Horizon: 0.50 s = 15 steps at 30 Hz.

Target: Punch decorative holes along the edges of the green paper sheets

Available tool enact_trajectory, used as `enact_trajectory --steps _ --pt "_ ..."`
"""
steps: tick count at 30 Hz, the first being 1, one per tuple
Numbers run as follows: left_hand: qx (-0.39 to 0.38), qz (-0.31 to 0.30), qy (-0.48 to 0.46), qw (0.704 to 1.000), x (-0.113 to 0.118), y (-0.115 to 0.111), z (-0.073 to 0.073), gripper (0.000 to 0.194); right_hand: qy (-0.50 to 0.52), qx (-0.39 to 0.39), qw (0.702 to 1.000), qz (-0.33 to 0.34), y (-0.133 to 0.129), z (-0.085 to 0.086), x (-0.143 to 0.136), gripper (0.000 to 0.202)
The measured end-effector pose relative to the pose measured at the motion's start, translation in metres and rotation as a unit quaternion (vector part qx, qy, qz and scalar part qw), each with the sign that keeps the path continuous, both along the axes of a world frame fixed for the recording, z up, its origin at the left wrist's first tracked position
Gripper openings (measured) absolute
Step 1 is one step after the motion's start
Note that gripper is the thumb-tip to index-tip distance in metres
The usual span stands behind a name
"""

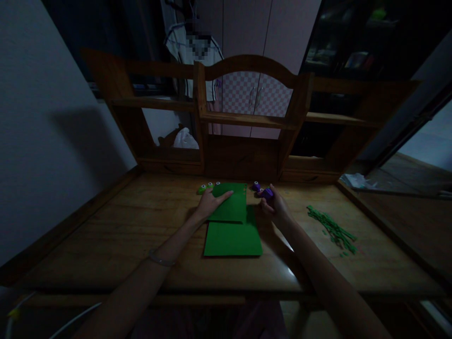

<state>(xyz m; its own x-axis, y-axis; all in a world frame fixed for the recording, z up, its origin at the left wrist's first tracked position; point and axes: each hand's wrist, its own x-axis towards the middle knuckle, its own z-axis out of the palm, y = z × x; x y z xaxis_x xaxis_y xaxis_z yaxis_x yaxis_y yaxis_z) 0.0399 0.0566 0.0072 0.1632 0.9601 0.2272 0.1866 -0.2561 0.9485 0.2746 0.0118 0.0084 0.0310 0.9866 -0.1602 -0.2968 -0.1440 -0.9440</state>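
My left hand (pixel 209 205) holds a green sheet of paper (pixel 233 207) at its left side, the thumb stretched across the top and the other fingers mostly hidden. Small cut-out marks show near that sheet's upper right edge. Beneath it lies more green paper (pixel 233 240), partly covered. To the right of the sheet, my right hand (pixel 277 207) is closed around a purple craft punch (pixel 267 193), apart from the paper. Another purple punch (pixel 256 186) stands just behind it. Green punches (pixel 202 189) stand beyond my left hand, by the sheet's upper left corner.
A loose pile of green paper strips (pixel 332 228) with small scraps lies on the wooden desk (pixel 141 235) at the right. A wooden shelf unit (pixel 243 157) rises along the desk's back edge. White plastic (pixel 356 181) lies beyond the right edge.
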Motion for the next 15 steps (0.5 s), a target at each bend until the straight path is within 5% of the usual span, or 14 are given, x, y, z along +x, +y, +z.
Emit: enact_trajectory --steps 15 --pt "0.019 -0.003 -0.004 1.0 -0.0009 0.0024 -0.0029 0.032 0.036 -0.001 0.999 0.01 -0.0003 -0.0024 -0.001 0.049"
